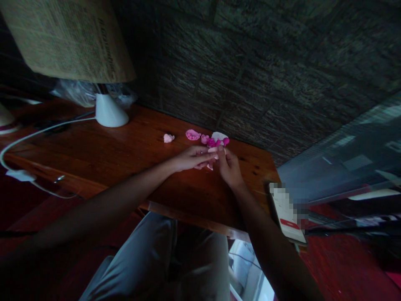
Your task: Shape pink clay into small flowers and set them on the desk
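Pale pink clay-like piece (214, 149) is right up in the fingers, held over the wooden table (115, 148) toward the wall side. Both hands are on it: the left hand (193, 159) has it gripped with the thumb laid along it, and the right hand (229, 164) is pinching it between thumb and fingers. Exact shape's kinda hard to tell with the fingers covering it. Just past the hands there's a bunch of magenta bits (213, 143) by a white piece (220, 136), plus a pink oval shape (193, 134) with little balls inside. Off to the left sits a light pink lump (168, 138), then a white lamp base (110, 112) further over.
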### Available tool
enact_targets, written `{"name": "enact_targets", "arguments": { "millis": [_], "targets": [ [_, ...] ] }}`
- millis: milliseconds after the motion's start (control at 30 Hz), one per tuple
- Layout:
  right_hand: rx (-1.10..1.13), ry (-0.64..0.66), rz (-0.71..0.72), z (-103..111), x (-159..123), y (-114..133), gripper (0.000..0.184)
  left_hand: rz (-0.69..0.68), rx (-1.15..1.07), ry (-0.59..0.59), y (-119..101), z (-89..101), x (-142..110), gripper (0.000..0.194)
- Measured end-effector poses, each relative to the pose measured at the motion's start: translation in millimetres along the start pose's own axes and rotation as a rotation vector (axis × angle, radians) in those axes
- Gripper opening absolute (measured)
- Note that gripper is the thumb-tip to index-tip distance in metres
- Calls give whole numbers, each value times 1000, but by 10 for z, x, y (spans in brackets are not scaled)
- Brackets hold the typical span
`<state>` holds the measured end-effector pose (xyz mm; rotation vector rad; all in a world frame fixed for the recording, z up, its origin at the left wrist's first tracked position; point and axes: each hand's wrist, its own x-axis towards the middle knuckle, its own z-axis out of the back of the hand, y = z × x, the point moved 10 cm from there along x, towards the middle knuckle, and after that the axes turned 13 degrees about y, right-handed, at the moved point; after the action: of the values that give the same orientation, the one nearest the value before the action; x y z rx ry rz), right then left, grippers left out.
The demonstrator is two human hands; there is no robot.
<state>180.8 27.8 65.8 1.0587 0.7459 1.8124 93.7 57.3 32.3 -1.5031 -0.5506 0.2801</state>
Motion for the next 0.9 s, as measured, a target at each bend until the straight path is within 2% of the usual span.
{"name": "enact_targets", "arguments": {
  "millis": [167, 267, 400, 500, 667, 900],
  "targets": [
    [-62, -22, -30, 103, -2, -6, 58, -85, 29, -17, -106, 48, -24, 32],
    [-58, -2, -55, 80, 8, -31, 58, -115, 68, -11, -160, 43, -32, 33],
    [-60, -40, -35, 53, 5, -31, 56, -93, 68, -49, -130, 71, -33, 36],
    [-69, -73, -53, 63, -4, -69, 54, -46, 90, -1, -79, 18, -13, 36],
    [-52, -5, -130, 55, 12, -149, 62, -68, 131, -15, -116, 26, -16, 29],
    [81, 25, -155, 89, 40, -184, 65, -75, 174, 5, -147, 15, -34, 27]
  ]
}}
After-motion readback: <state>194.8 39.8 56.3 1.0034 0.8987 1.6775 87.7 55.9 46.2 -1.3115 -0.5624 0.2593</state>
